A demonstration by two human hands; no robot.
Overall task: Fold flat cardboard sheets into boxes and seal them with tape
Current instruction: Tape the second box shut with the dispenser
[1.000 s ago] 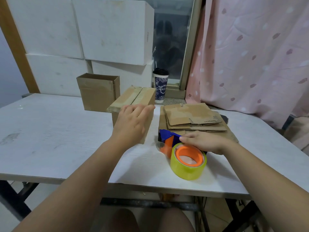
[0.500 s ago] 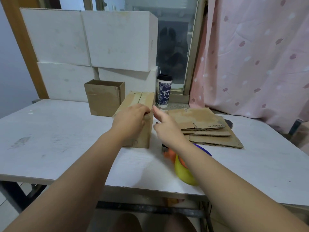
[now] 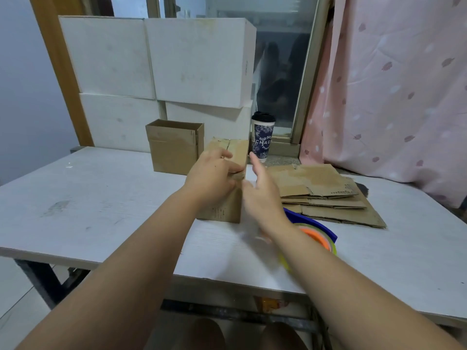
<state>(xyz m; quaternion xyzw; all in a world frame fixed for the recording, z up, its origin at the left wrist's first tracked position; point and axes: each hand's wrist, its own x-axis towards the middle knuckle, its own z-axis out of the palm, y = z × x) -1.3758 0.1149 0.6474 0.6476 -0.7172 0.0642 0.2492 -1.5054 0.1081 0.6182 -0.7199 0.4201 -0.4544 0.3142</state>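
A closed brown cardboard box [image 3: 236, 152] stands mid-table. My left hand [image 3: 214, 178] grips its near top edge, fingers curled over the flaps. My right hand [image 3: 262, 190] is beside the box's right side, fingers straight, holding nothing; whether it touches the box I cannot tell. A tape dispenser [image 3: 321, 236] with blue frame, orange core and yellowish tape lies under my right forearm, partly hidden. Flat cardboard sheets [image 3: 326, 193] are stacked to the right. An open-topped cardboard box [image 3: 174, 147] stands behind and to the left.
A paper cup with a black lid [image 3: 262, 137] stands on the sill behind the box. Large white boxes [image 3: 156, 72] are stacked at the back of the white table [image 3: 88, 198]. A pink curtain [image 3: 394, 92] hangs on the right.
My right hand left the tape dispenser and came up beside the box's right side. My left hand stayed on the box top and curled over its edge. The camera tilted up.
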